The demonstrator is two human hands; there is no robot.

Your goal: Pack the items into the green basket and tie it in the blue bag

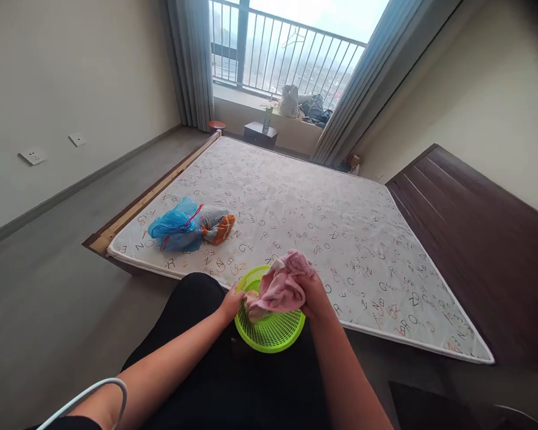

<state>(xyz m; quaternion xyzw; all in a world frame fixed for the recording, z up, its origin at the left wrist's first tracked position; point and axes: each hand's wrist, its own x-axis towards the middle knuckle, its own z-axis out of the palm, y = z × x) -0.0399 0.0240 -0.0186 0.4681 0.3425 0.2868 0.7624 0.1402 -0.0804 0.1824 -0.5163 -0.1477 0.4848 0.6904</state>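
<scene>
A bright green plastic mesh basket (269, 340) rests on my lap, its opening facing up. At its left rim is my left hand (232, 304), gripping the edge; part of its fingers is hidden. My right hand (314, 294) is closed around a crumpled pink cloth (283, 286), fluffy like a towel, and holds it over the basket. The lower left end of the cloth hangs into the basket, beside a pale, beige-pink patch that I cannot make out clearly.
A bed with a letter-printed mattress (291, 203) lies before me. On it sit a blue plastic bag (177, 224) and a clear bag with orange contents (218, 224). A dark headboard (484, 257) stands right. Beyond are a small dark table (260, 132) and a windowsill with bags (289, 101).
</scene>
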